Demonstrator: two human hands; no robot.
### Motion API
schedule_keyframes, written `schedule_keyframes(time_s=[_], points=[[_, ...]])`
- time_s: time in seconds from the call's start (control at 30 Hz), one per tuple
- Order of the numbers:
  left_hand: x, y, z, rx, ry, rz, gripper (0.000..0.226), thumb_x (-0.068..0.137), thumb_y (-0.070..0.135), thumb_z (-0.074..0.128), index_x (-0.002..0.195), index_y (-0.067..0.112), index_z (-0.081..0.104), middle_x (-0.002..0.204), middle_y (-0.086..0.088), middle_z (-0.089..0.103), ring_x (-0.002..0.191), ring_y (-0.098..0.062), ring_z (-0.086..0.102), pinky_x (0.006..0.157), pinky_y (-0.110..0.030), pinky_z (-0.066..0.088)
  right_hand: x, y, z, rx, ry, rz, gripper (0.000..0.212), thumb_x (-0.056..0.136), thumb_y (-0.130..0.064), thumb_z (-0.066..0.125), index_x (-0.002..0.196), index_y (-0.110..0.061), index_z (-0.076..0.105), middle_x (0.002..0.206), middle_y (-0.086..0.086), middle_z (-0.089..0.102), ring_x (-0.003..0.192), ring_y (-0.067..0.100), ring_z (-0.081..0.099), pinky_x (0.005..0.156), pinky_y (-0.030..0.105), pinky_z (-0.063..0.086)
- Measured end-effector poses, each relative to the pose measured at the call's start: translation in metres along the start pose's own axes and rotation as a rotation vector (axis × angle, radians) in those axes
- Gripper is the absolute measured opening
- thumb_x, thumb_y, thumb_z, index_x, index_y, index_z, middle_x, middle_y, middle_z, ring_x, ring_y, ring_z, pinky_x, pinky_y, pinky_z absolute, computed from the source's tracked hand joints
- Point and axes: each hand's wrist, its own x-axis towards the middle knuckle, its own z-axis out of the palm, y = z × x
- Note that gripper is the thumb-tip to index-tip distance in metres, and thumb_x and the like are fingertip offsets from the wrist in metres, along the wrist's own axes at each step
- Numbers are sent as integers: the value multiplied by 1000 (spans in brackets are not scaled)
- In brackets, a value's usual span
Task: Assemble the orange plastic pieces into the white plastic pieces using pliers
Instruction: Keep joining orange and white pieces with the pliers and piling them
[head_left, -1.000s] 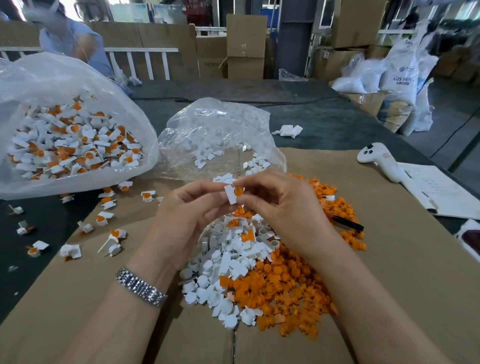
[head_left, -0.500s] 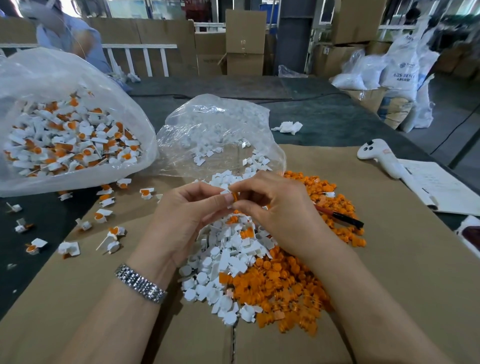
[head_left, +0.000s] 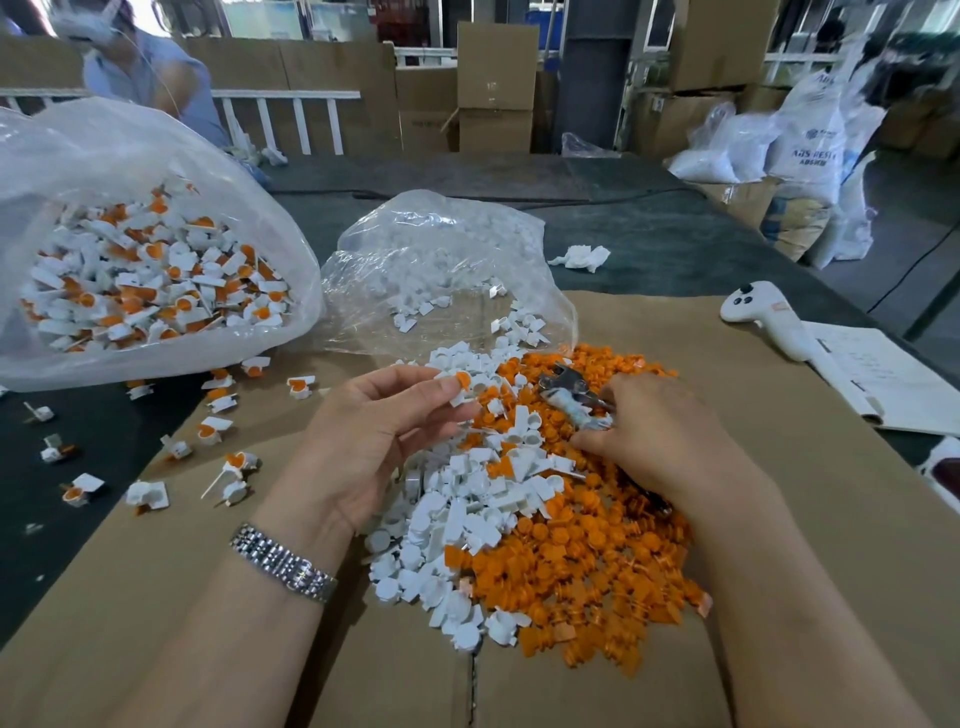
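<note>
The left hand (head_left: 379, 436) pinches a white piece with an orange insert (head_left: 462, 385) above the heap; the right hand (head_left: 654, 441) grips pliers (head_left: 569, 397). Bare cardboard (head_left: 779, 519) lies rightward.

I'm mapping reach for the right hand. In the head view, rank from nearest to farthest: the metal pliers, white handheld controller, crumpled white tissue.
1. Metal pliers: in the right hand, over the orange pieces.
2. White handheld controller: to its right, further back.
3. Crumpled white tissue: farthest back, on the dark table.

Two clear plastic bags (head_left: 130, 171) (head_left: 457, 249), one metal pliers (head_left: 569, 397), one white handheld controller (head_left: 763, 317), two bare hands (head_left: 374, 436) (head_left: 660, 436), loose pieces beyond counting
</note>
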Motion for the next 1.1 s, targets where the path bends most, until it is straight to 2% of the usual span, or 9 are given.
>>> schedule_keyframes(time_s=[0.07, 0.13, 0.33, 0.4, 0.5, 0.67, 0.77, 0.97, 1.1], points=[[0, 1, 0, 11, -7, 3, 11, 61, 13, 86, 70, 15, 82, 87, -13, 78, 85, -30, 79, 57, -20, 59, 0, 0, -1, 35, 9, -7, 51, 88, -57, 65, 116, -14, 61, 116, 8, 62, 111, 29, 56, 93, 47, 50], [0, 1, 0, 16, -5, 5, 10, 61, 13, 86, 70, 17, 82, 88, -11, 79, 84, -28, 79, 55, -20, 58, -1, 0, -4, 104, 37, -20, 40, 91, -51, 60, 110, -15, 61, 108, 7, 62, 97, 25, 58, 76, 39, 50], [0, 1, 0, 14, 5, 42, 6, 69, 13, 84, 73, 18, 82, 89, -9, 79, 82, -22, 78, 54, -19, 56, -15, -6, -26, 447, 218, -135, 10, 96, -33, 57, 92, -26, 62, 70, -7, 58, 56, 5, 56, 41, 18, 35], [0, 2, 0, -1, 2, 59, 5, 72, 13, 82, 74, 17, 82, 89, -7, 79, 81, -20, 78, 54, -18, 55, -20, -7, -34, 520, 161, -220, 13, 96, -29, 59, 86, -24, 65, 66, -5, 59, 52, -3, 55, 42, 13, 39], [0, 2, 0, -14, 2, 91, 5, 73, 15, 82, 77, 16, 82, 90, -7, 78, 80, -19, 77, 56, -17, 54, -27, -13, -39, 518, -30, -330, 23, 99, -34, 55, 85, -20, 67, 66, -2, 65, 49, 8, 53, 47, 24, 44], [0, 3, 0, -25, -2, 135, 6, 73, 15, 82, 79, 15, 82, 87, -6, 78, 78, -17, 77, 55, -17, 54, -29, -30, -45, 408, -167, -424, 39, 102, -36, 50, 82, -4, 59, 62, 0, 48, 48, 7, 38, 47, 20, 35], [0, 3, 1, -20, -9, 146, 5, 72, 15, 82, 77, 17, 83, 85, -5, 78, 77, -17, 77, 55, -16, 53, -30, -36, -47, 378, -198, -435, 40, 103, -38, 48, 80, -6, 56, 64, 3, 46, 49, 8, 35, 45, 23, 32], [0, 2, 3, -10, 2, 146, 2, 72, 14, 81, 73, 16, 82, 83, -8, 78, 73, -16, 76, 55, -16, 53, -35, -42, -47, 398, -256, -433, 41, 104, -41, 46, 95, -3, 60, 87, 20, 66, 64, 22, 51, 60, 42, 45], [0, 1, 3, -10, 13, 132, 7, 71, 12, 80, 77, 11, 77, 82, -10, 77, 71, -17, 76, 53, -16, 53, -38, -46, -46, 379, -242, -405, 34, 104, -43, 46, 93, -14, 60, 88, 12, 68, 80, 30, 65, 70, 46, 53]])
